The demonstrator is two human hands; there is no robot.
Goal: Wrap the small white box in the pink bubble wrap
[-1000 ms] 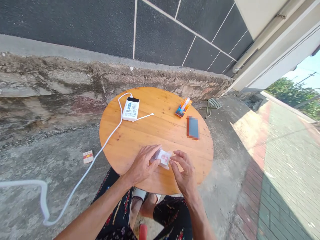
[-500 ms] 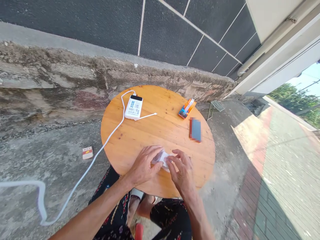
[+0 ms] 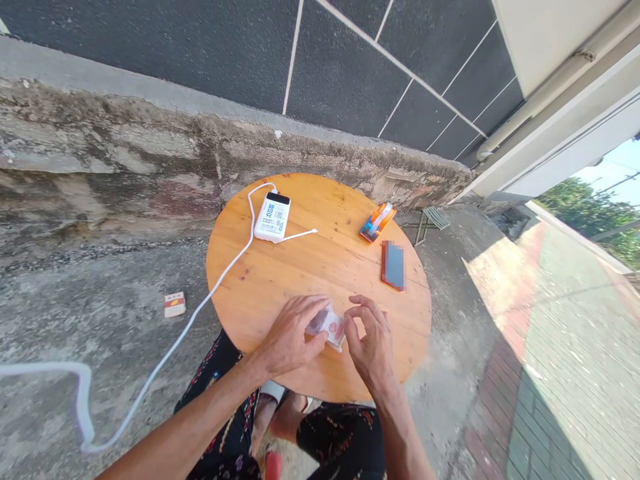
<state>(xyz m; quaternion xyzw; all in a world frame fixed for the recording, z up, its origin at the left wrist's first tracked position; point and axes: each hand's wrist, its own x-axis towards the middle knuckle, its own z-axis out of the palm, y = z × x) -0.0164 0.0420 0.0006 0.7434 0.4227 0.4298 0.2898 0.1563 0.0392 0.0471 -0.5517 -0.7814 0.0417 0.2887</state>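
A small packet in clear, shiny wrapping (image 3: 334,325), white with a red round print, is at the near side of the round wooden table. My left hand (image 3: 293,333) grips its left part between thumb and fingers, which hide that end. Just right of the packet is my right hand (image 3: 369,337), its fingers bent and apart, with nothing visible in them. The fingertips come close to the packet's right edge; whether one touches it I cannot tell.
On the wooden table (image 3: 320,267) are a white power bank (image 3: 273,217) with a white cable (image 3: 220,277), an orange tape dispenser (image 3: 377,222) and a blurred dark phone-like slab (image 3: 393,265). A small box (image 3: 175,305) lies on the ground. A folding stool (image 3: 433,219) stands behind right.
My right fingers have come away from the packet to the right, uncovering its red print. My left hand keeps its grip. The view has shifted slightly.
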